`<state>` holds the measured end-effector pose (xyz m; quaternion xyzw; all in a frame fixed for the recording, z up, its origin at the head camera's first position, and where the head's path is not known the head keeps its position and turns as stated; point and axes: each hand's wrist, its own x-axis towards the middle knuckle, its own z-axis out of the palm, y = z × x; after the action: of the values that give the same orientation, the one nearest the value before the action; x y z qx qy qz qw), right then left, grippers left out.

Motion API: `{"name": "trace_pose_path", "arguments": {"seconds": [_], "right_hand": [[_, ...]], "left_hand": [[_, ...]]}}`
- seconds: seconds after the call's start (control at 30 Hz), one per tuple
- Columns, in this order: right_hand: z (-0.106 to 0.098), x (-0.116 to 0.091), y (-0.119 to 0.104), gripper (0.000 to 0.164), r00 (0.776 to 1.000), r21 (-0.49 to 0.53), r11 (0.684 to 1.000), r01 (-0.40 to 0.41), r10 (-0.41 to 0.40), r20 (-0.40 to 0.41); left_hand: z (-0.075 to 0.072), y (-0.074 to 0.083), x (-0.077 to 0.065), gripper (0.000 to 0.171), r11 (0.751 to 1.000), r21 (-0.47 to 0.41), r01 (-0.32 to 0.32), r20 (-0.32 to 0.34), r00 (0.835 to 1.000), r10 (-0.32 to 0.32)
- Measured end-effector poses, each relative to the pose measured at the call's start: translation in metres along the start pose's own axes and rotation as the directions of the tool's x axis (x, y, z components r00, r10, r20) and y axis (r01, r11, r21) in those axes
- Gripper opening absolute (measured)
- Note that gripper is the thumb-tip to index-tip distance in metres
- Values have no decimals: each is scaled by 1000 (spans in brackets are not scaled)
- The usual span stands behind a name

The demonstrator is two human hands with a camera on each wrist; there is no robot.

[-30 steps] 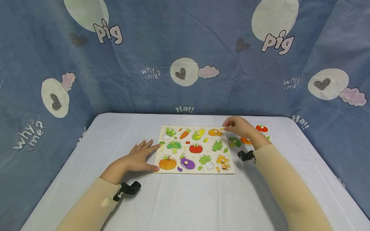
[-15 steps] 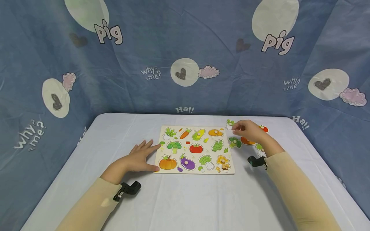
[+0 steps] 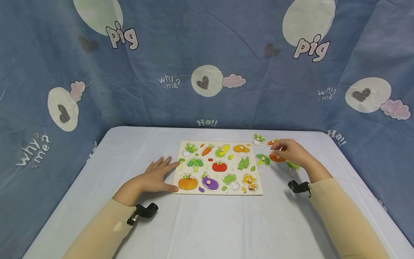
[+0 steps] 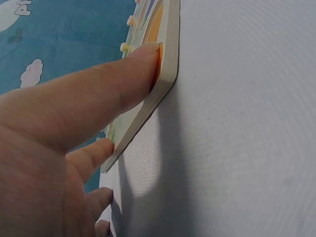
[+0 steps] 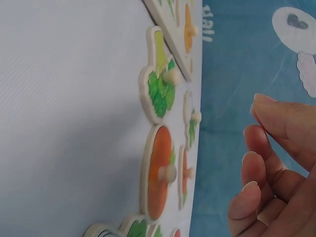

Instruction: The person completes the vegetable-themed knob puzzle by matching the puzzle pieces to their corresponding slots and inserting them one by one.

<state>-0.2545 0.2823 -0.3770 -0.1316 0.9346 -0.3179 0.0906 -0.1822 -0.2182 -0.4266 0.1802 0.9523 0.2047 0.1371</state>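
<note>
My left hand [image 3: 158,176] lies spread at the left edge of a vegetable knob puzzle board [image 3: 202,172]. Its thumb [image 4: 133,69] rests on the near left corner. My right hand [image 3: 294,154] is over the loose pieces right of the board, fingers loosely curled and holding nothing. Below its fingertips is a pumpkin piece [image 3: 275,158], with a carrot piece [image 3: 272,142] just behind. A broccoli piece [image 3: 262,159] lies beside the board, a white radish piece [image 3: 258,139] further back, and a leafy cabbage piece [image 3: 292,169] under the hand. Round knobs show on these pieces in the right wrist view.
Knobbed corn [image 3: 222,150], eggplant [image 3: 209,182] and mushroom [image 3: 249,181] pieces sit in the board. A white cloth covers the table [image 3: 207,223]. Behind it hangs a blue printed curtain [image 3: 252,97].
My right hand has moved right, from the board's far right corner to above the loose pieces, uncovering the radish and carrot pieces. The left hand has stayed in place.
</note>
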Motion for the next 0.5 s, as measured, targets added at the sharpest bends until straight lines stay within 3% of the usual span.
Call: {"name": "trace_pose_path", "arguments": {"seconds": [0.5], "right_hand": [[4,-2,29,19,999,-37,998,-50,50,-12]], "left_hand": [[2,-2,2,100,1000,8,6,-1,1000,-6]]}}
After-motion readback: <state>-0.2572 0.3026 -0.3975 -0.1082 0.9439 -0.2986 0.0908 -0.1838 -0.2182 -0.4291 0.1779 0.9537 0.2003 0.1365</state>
